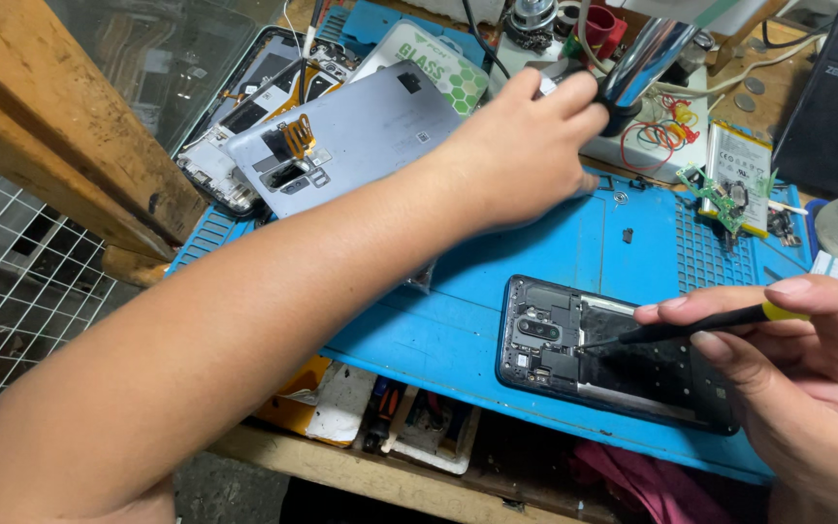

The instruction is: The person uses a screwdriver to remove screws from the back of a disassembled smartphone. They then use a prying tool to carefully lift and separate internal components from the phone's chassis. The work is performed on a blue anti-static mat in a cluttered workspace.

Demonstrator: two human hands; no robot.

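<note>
Presently: opened black smartphone chassis (613, 354) lies on blue silicone repair mat (535, 262) | battery bay emptied, boards left | right hand (797, 359) pinches black screwdriver (691, 325) over it | left hand (526, 146) is closed round chrome hot-air nozzle (644, 60) beyond mat.

A grey phone back cover (356, 136) lay at the far left corner of the blue work mat (535, 252), overlapping a second opened phone frame (244, 116). A loose phone battery (737, 175) rested near the mat's far right edge, beside a small green circuit board (715, 199). Coloured rubber bands (666, 126) sat just beyond the far edge. A wooden beam (60, 116) crossed the surface's left side above a white wire grid (12, 291).
</note>
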